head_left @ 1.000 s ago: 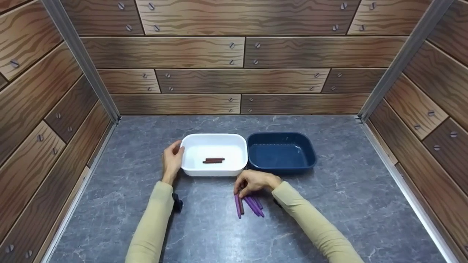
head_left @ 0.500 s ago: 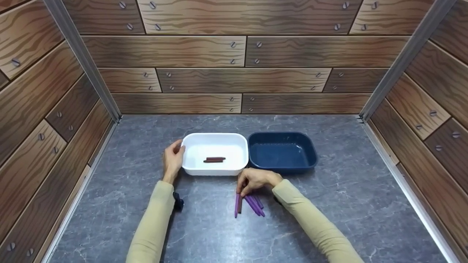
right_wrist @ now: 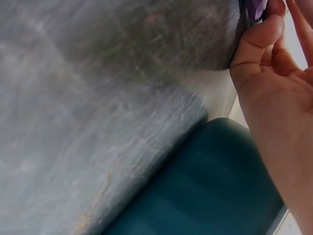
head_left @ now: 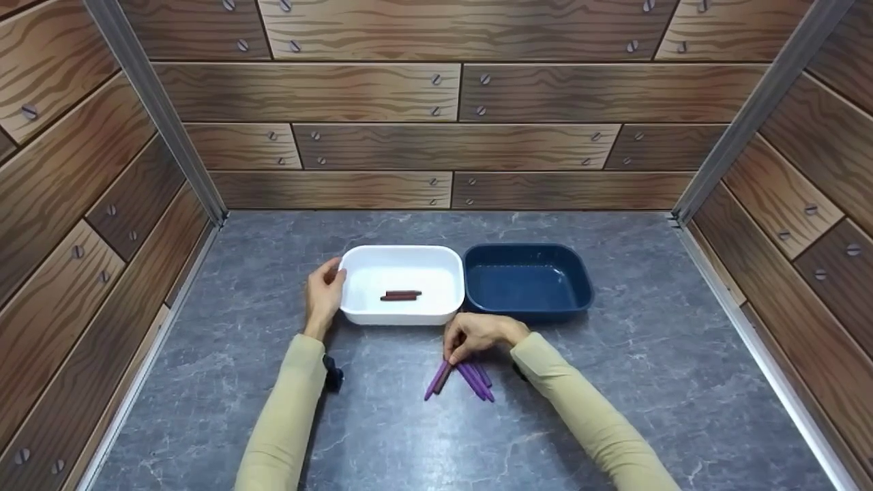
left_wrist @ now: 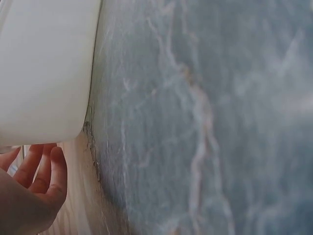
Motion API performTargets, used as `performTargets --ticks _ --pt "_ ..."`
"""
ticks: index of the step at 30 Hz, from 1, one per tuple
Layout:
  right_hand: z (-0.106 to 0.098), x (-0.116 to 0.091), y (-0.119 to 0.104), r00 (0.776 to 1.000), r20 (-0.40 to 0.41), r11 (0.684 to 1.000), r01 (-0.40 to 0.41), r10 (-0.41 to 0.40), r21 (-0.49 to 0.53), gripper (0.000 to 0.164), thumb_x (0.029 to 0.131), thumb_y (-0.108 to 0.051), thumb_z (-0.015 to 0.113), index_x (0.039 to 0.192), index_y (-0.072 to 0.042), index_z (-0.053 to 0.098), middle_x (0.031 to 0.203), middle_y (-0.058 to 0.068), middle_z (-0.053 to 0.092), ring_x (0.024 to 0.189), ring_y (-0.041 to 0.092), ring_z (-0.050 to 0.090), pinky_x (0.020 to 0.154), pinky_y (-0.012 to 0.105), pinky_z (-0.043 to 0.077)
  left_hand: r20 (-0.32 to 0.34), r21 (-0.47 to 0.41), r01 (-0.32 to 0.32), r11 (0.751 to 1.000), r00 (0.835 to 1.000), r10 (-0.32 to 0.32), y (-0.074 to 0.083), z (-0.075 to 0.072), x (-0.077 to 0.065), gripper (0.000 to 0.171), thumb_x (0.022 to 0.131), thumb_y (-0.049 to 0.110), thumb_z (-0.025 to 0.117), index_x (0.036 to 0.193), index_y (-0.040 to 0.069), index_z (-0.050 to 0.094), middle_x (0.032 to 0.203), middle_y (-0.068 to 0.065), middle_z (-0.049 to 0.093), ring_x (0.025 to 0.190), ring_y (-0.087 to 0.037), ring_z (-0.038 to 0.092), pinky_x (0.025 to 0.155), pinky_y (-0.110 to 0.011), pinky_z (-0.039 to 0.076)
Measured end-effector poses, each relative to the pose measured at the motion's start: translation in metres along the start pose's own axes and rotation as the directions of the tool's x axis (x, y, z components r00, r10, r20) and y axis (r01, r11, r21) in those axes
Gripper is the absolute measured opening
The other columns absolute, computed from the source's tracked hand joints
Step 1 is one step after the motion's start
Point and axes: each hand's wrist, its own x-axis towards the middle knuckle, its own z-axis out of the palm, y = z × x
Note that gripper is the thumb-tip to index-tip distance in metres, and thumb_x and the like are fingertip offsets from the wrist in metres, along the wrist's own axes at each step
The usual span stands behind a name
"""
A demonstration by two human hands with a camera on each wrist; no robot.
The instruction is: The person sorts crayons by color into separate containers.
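My left hand holds the left end of the white dish, thumb and fingertips at its rim. Two brown crayons lie side by side inside this dish. In front of the dishes, my right hand pinches the far ends of a purple crayon and a brown crayon, which point down-left. Several more purple crayons fan out just right of them, their far ends partly behind the hand. In the right wrist view a purple crayon end shows by the fingertips.
A dark blue dish stands against the white dish's right side. Both rest on a grey marbled tabletop. Wood-plank-patterned walls with metal corner strips enclose the back and both sides.
The purple and brown crayons at my right fingertips have swung, near ends turning left and away from the other crayons. My left hand and both dishes keep their places.
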Motion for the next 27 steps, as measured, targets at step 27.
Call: performTargets --ticks 27 --pt "0.009 -0.020 -0.004 0.929 -0.364 0.950 0.049 0.070 0.308 0.010 0.084 -0.006 0.077 0.093 -0.002 0.077 0.086 0.014 0.075 0.074 0.009 0.068 0.066 0.023 0.055 -0.002 -0.006 -0.008 1.000 1.000 0.008 0.001 0.000 -0.002 0.035 0.099 0.020 0.058 0.133 0.012 0.061 0.113 -0.013 0.066 0.099 -0.024 0.060 0.084 -0.036 0.048"
